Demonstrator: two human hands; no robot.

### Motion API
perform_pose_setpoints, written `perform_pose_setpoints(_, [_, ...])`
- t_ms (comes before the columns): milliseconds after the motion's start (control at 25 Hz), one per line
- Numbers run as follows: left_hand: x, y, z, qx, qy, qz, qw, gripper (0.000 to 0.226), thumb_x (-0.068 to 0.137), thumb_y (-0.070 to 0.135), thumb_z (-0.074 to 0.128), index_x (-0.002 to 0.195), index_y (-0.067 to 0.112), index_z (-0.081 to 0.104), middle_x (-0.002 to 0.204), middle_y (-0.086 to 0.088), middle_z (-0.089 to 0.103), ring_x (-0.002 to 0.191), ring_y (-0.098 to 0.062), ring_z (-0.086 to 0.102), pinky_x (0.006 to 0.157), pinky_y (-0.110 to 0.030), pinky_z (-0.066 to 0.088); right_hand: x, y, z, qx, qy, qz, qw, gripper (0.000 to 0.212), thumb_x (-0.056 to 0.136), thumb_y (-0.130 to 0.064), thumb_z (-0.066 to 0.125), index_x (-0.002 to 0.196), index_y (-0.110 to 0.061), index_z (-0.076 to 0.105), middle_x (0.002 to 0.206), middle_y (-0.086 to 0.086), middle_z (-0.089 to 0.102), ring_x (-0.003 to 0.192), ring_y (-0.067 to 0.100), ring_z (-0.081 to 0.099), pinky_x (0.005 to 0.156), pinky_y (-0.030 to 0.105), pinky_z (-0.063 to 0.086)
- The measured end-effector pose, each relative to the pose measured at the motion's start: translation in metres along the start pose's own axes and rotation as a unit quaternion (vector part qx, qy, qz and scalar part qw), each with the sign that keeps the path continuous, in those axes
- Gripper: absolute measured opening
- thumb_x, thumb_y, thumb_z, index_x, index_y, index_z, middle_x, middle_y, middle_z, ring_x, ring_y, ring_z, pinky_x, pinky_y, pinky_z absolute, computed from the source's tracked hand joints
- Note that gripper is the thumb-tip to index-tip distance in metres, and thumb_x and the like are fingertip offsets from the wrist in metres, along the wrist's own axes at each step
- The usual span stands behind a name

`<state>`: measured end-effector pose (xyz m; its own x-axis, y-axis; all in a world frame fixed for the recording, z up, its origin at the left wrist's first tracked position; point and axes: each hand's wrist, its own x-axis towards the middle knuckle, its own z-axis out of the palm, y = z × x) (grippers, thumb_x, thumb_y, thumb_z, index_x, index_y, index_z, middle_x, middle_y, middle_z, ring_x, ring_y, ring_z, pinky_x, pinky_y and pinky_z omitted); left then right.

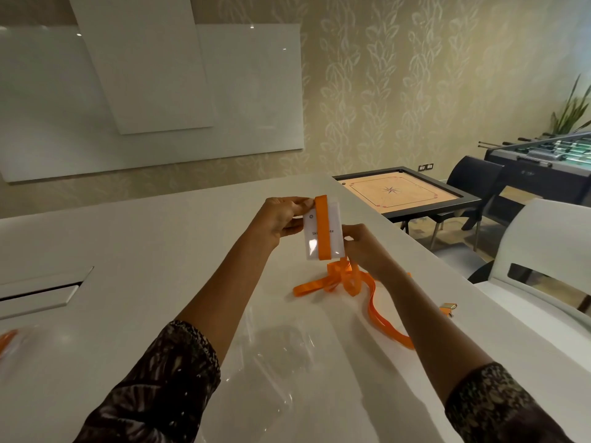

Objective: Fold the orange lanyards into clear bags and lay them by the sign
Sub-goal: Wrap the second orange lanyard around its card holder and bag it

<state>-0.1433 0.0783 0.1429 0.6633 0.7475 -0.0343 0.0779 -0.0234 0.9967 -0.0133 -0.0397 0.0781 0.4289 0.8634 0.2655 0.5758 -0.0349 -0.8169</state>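
Note:
A white badge card (332,233) is held upright above the white table (160,251), with an orange lanyard strap (322,231) wrapped lengthwise over its front. My left hand (281,219) pinches the card's top left corner and the strap. My right hand (364,247) grips the strap at the card's lower right edge. The rest of the orange lanyard (348,282) lies in loose loops on the table below, trailing towards me to a metal clip (447,306). Clear bags (281,356) lie flat on the table between my forearms.
A recessed hatch (41,292) sits in the table at left. An orange blur (8,342) shows at the left edge. A white chair (550,251) stands at right, with a carrom board table (406,193), dark chairs and a foosball table (543,158) beyond.

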Motion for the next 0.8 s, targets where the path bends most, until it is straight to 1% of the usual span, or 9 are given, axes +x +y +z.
perform_pose_setpoints(120, [0.001, 0.001, 0.001, -0.046, 0.012, -0.019, 0.999, 0.011, 0.088, 0.022, 0.066, 0.099, 0.018, 0.068, 0.093, 0.001, 0.069, 0.087, -0.015, 0.064, 0.066, -0.025, 0.050, -0.006, 0.004, 0.015, 0.024, 0.026, -0.001, 0.999, 0.030, 0.091, -0.010, 0.061, 0.119, 0.000, 0.061, 0.109, 0.021, 0.065, 0.092, 0.020, 0.060, 0.080, 0.030, 0.053])
perform_pose_setpoints(280, [0.004, -0.003, 0.000, -0.059, 0.044, -0.028, 0.997, 0.017, 0.089, 0.021, 0.066, 0.104, 0.015, 0.067, 0.100, -0.003, 0.068, 0.091, -0.017, 0.064, 0.067, -0.025, 0.050, -0.005, 0.015, 0.026, -0.021, 0.030, 0.033, 0.999, 0.032, 0.092, -0.015, 0.060, 0.121, -0.003, 0.062, 0.116, 0.015, 0.061, 0.110, 0.026, 0.053, 0.098, 0.043, 0.046])
perform_pose_setpoints(440, [0.006, -0.007, 0.001, -0.088, 0.083, -0.023, 0.992, 0.021, 0.091, 0.018, 0.062, 0.111, 0.011, 0.066, 0.103, -0.005, 0.065, 0.093, -0.018, 0.062, 0.069, -0.024, 0.050, -0.011, 0.018, 0.032, 0.068, -0.002, 0.041, 0.997, 0.016, 0.097, -0.014, 0.052, 0.098, -0.009, 0.068, 0.087, 0.002, 0.069, 0.083, 0.016, 0.061, 0.084, 0.035, 0.051])
perform_pose_setpoints(480, [0.007, -0.009, 0.002, -0.091, 0.093, -0.021, 0.991, 0.023, 0.091, 0.017, 0.062, 0.112, 0.010, 0.066, 0.103, -0.006, 0.065, 0.094, -0.019, 0.062, 0.070, -0.025, 0.050, -0.011, 0.018, 0.035, 0.081, -0.006, 0.047, 0.996, 0.016, 0.097, -0.016, 0.052, 0.098, -0.012, 0.067, 0.088, -0.001, 0.069, 0.081, 0.013, 0.062, 0.080, 0.028, 0.051])
perform_pose_setpoints(560, [0.009, -0.011, 0.004, -0.100, 0.107, -0.021, 0.989, 0.024, 0.091, 0.016, 0.063, 0.113, 0.008, 0.066, 0.104, -0.007, 0.066, 0.096, -0.021, 0.063, 0.071, -0.027, 0.051, -0.012, 0.020, 0.040, 0.093, -0.006, 0.055, 0.994, 0.017, 0.096, -0.020, 0.054, 0.107, -0.015, 0.067, 0.103, 0.002, 0.068, 0.091, 0.014, 0.062, 0.080, 0.018, 0.048])
perform_pose_setpoints(600, [0.009, -0.012, 0.004, -0.105, 0.111, -0.027, 0.988, 0.025, 0.090, 0.016, 0.064, 0.113, 0.008, 0.066, 0.104, -0.008, 0.066, 0.096, -0.022, 0.063, 0.073, -0.028, 0.051, -0.012, 0.021, 0.043, 0.092, -0.004, 0.057, 0.994, 0.018, 0.096, -0.021, 0.054, 0.109, -0.016, 0.066, 0.110, 0.004, 0.066, 0.100, 0.019, 0.059, 0.085, 0.022, 0.050])
perform_pose_setpoints(640, [0.011, -0.013, 0.004, -0.112, 0.115, -0.035, 0.986, 0.025, 0.090, 0.016, 0.064, 0.114, 0.008, 0.065, 0.105, -0.009, 0.065, 0.096, -0.022, 0.062, 0.075, -0.030, 0.051, -0.011, 0.023, 0.045, 0.085, -0.002, 0.057, 0.995, 0.017, 0.096, -0.022, 0.053, 0.108, -0.019, 0.066, 0.116, 0.007, 0.063, 0.108, 0.027, 0.054, 0.093, 0.032, 0.049])
perform_pose_setpoints(720, [0.013, -0.015, 0.004, -0.123, 0.118, -0.053, 0.984, 0.025, 0.090, 0.017, 0.065, 0.113, 0.008, 0.065, 0.107, -0.010, 0.065, 0.096, -0.023, 0.061, 0.077, -0.032, 0.051, -0.012, 0.028, 0.049, 0.073, 0.001, 0.059, 0.996, 0.015, 0.098, -0.024, 0.051, 0.101, -0.024, 0.066, 0.120, 0.009, 0.059, 0.115, 0.036, 0.046, 0.102, 0.049, 0.043])
perform_pose_setpoints(800, [0.013, -0.020, 0.004, -0.135, 0.117, -0.070, 0.981, 0.027, 0.089, 0.017, 0.065, 0.114, 0.008, 0.065, 0.108, -0.011, 0.065, 0.095, -0.023, 0.061, 0.078, -0.033, 0.051, -0.015, 0.035, 0.052, 0.060, 0.005, 0.073, 0.996, 0.018, 0.098, -0.026, 0.050, 0.097, -0.024, 0.068, 0.120, 0.008, 0.057, 0.115, 0.035, 0.045, 0.101, 0.050, 0.043])
